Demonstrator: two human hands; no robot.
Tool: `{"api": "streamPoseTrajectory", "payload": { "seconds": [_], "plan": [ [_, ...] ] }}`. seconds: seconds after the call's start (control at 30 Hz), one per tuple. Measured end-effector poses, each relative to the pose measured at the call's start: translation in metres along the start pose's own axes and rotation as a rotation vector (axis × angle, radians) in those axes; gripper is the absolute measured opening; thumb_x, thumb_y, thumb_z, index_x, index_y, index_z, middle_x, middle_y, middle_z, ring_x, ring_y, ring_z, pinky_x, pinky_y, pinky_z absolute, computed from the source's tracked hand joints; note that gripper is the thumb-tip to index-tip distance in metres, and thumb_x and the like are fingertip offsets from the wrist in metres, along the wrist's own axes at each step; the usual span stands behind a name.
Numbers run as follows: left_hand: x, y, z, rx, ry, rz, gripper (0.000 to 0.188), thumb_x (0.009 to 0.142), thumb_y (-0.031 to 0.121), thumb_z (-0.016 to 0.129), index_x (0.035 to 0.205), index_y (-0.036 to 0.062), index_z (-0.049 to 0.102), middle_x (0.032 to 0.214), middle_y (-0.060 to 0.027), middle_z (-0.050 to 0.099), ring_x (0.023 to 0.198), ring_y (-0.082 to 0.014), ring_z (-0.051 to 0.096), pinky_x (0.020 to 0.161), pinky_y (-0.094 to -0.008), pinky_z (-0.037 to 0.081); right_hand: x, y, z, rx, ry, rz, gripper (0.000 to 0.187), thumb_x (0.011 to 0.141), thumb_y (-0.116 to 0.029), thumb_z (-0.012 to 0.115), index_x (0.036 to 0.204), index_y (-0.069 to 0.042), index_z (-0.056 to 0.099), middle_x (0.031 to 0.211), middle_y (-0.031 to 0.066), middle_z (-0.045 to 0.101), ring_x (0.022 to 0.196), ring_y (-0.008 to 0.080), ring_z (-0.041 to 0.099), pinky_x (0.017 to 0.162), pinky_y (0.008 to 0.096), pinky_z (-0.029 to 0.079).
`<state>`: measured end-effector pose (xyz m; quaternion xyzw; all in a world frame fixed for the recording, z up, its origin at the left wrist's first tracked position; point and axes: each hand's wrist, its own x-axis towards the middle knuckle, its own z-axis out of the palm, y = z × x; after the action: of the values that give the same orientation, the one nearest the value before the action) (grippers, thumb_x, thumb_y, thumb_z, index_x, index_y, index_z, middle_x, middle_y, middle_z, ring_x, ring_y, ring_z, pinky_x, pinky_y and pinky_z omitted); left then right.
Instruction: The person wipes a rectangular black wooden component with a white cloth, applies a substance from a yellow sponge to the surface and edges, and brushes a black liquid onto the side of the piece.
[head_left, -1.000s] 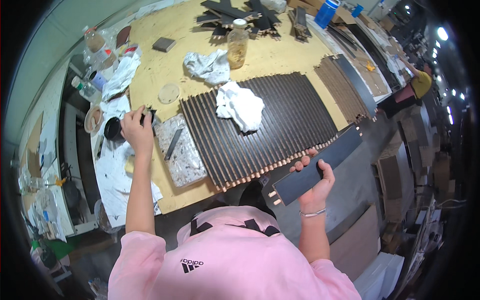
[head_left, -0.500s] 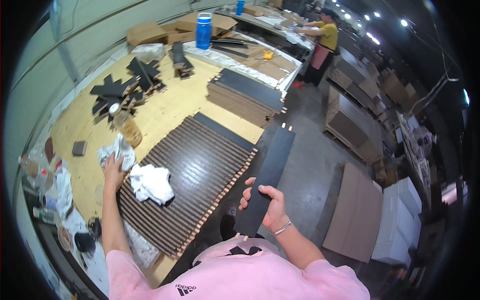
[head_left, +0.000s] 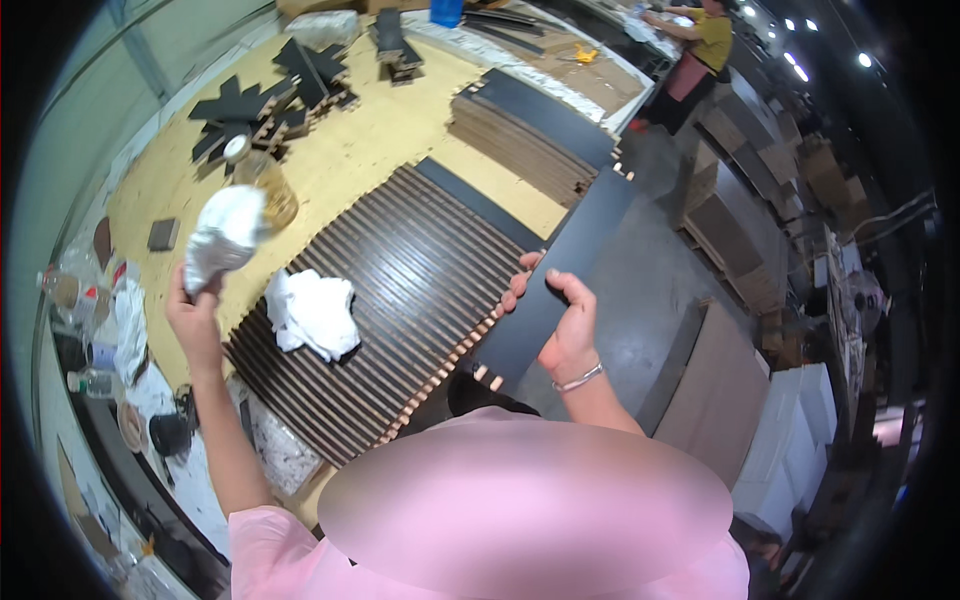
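In right grip point(head_left: 560, 325) — black panel point(head_left: 565, 270), left grip point(head_left: 195, 310) — white rag point(head_left: 222, 235)

Workshop or small factory floor, woodworking or furniture-panel type. Long plywood-topped counter point(head_left: 340, 170) runs from 7 o'clock up to 1 o'clock, carrying a wide row of dark slats point(head_left: 400, 300) laid side by side, raw wood ends showing. Stacked flat panels point(head_left: 530, 130) at 12 o'clock, a pile of black cut pieces point(head_left: 270, 90) at 11 o'clock. White rags point(head_left: 312, 312), a jar point(head_left: 272, 195), bottles and tape rolls point(head_left: 75, 290) clutter the counter's edge at 9 o'clock. Bare concrete floor point(head_left: 650, 270) at 2 o'clock with board stacks point(head_left: 715, 400) leaning or piled. Another worker in a yellow shirt point(head_left: 712, 35) stands at a counter at 1 o'clock. Overhead spot lights point(head_left: 800, 25).
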<state>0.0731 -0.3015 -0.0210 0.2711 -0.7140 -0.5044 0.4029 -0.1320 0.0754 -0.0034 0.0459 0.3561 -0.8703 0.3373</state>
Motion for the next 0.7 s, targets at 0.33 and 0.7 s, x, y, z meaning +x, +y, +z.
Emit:
{"api": "streamPoseTrajectory", "payload": {
  "seconds": [0.33,0.7],
  "plan": [
    [-0.136,0.088,0.121,0.129,-0.668,0.612,0.06,0.057,-0.009,0.059,0.115,0.0071,0.067,0.113,-0.0108,0.066,0.094,-0.0322,0.059,0.086,-0.0399,0.048,0.021,0.026,0.034,0.059,-0.075,0.011,0.03,0.086,-0.019,0.05,0.108,0.0,0.055,0.083,0.0144,0.062,0.072,0.029,0.061,0.072,0.042,0.051],
    [-0.128,0.093,0.108,0.043,-0.616,0.683,0.039,0.056,-0.003,0.058,0.092,0.0049,0.071,0.101,-0.0072,0.069,0.091,-0.0311,0.057,0.082,-0.0386,0.048,0.013,0.036,0.028,0.016,-0.01,-0.026,0.029,0.086,-0.02,0.048,0.108,-0.002,0.052,0.078,0.0134,0.057,0.071,0.0281,0.058,0.071,0.0456,0.05]
  ]
}}
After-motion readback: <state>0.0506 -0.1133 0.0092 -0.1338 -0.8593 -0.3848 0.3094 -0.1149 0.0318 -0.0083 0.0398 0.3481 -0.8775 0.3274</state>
